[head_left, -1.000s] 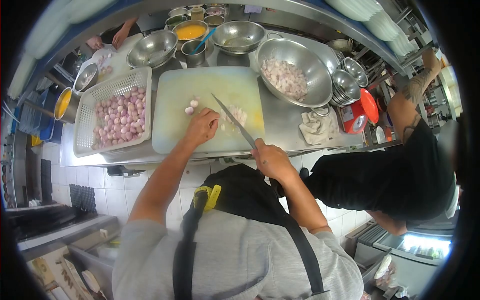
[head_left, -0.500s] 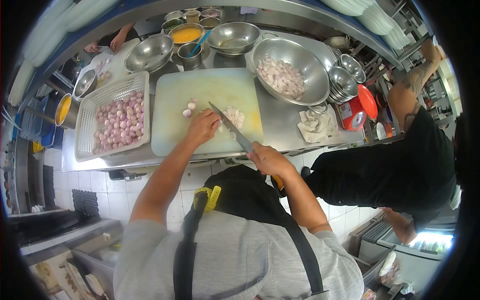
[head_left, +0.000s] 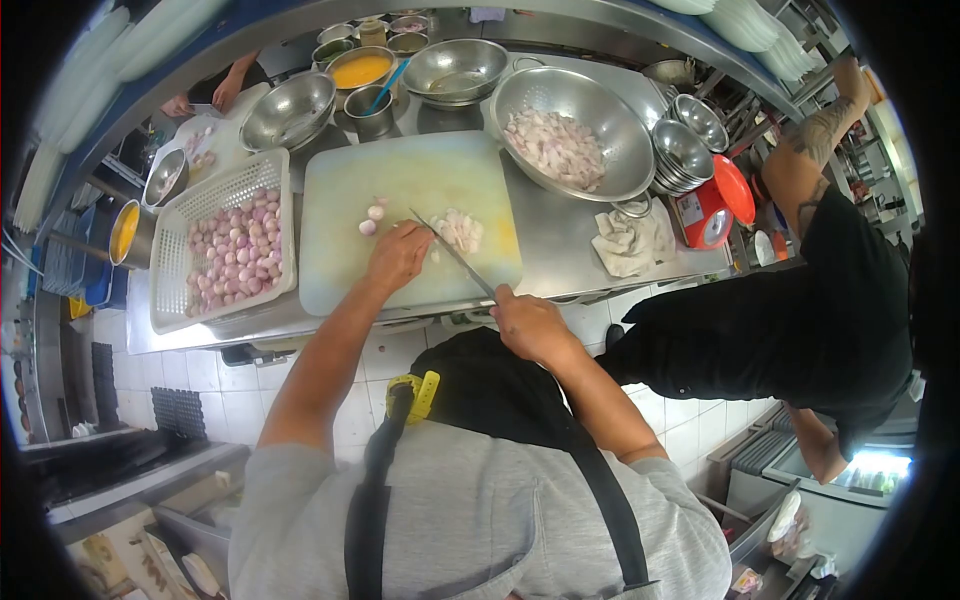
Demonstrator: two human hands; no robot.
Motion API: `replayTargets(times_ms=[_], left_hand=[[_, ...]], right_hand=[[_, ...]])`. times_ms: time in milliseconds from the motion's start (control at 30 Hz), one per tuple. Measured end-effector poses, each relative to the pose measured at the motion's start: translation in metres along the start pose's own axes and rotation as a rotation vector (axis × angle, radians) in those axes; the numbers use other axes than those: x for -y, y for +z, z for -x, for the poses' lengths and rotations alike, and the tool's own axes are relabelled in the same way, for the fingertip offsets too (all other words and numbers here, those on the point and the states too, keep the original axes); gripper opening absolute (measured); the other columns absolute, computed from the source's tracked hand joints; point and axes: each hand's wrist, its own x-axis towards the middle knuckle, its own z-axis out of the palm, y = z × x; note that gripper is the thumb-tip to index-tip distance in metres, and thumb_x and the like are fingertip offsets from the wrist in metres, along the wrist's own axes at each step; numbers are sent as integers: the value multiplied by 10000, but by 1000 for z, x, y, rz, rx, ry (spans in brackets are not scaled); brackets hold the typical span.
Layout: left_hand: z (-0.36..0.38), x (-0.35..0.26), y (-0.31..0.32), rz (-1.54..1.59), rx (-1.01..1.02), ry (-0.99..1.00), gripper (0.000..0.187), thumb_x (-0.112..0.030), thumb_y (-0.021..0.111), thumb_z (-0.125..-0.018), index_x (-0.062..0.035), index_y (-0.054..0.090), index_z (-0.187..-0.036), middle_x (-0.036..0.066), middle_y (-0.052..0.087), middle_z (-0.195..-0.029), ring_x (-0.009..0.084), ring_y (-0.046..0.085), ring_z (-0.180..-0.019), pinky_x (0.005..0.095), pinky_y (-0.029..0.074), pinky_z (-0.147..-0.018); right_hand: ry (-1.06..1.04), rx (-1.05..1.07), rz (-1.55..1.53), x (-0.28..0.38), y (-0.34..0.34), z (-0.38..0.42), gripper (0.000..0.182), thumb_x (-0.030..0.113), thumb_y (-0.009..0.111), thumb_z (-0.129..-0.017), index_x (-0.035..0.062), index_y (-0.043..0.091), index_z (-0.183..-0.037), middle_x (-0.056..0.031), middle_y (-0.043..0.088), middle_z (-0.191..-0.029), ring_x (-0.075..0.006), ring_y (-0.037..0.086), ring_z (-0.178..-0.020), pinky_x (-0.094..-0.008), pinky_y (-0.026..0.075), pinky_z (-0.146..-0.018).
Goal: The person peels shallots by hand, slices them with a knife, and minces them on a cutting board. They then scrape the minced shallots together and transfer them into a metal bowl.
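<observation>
My right hand is closed around the handle of a knife, whose long blade slants up and left over the pale cutting board. Beside the blade, on its left, my left hand presses down with bent fingers on a peeled shallot, mostly hidden beneath them. Chopped shallot lies in a small heap just right of the blade. Two or so whole peeled shallots rest on the board, up and left of my left hand.
Left of the board stands a white basket of peeled shallots. A large steel colander with chopped shallots is at the back right. A cloth and red scale sit right. Another person stands close by; another's hands show top left.
The knife's blade has turned a little edge-on and its tip has shifted slightly left. Both hands stay close to where they were. The person on the right has moved slightly.
</observation>
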Motion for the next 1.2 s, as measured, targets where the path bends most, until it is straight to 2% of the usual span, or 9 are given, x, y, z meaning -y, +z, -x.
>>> replayTargets(times_ms=[300, 600, 1000, 1200], left_hand=[[0, 3, 1, 33, -19, 15, 119, -21, 680, -893, -46, 707, -1007, 131, 681, -957, 351, 660, -891, 440, 544, -770], [-4, 7, -2, 56, -12, 7, 104, -20, 685, -882, -45, 689, -983, 136, 679, -939, 360, 665, -854, 440, 542, -751], [-3, 6, -3, 36, -21, 35, 141, -6, 680, -873, -54, 682, -1005, 133, 633, -916, 359, 642, -854, 440, 528, -757], [-4, 3, -5, 2, -11, 29, 132, 7, 688, -865, -49, 687, -984, 129, 677, -962, 355, 658, -847, 434, 539, -728]], right_hand=[[1, 46, -60, -3, -7, -1, 241, 218, 539, -1030, -18, 517, -1075, -276, 719, -910, -467, 701, -966, -573, 527, -870], [35, 72, -73, -3, 0, -23, 244, 226, 537, -1035, -11, 517, -1088, -274, 723, -974, -466, 695, -990, -548, 529, -879], [-13, 67, -66, -3, -10, -10, 228, 209, 547, -1026, -10, 519, -1082, -269, 718, -924, -468, 695, -965, -561, 525, -859], [10, 82, -72, -3, 0, -33, 237, 211, 546, -1021, -14, 526, -1091, -273, 719, -957, -472, 695, -968, -565, 525, -872]])
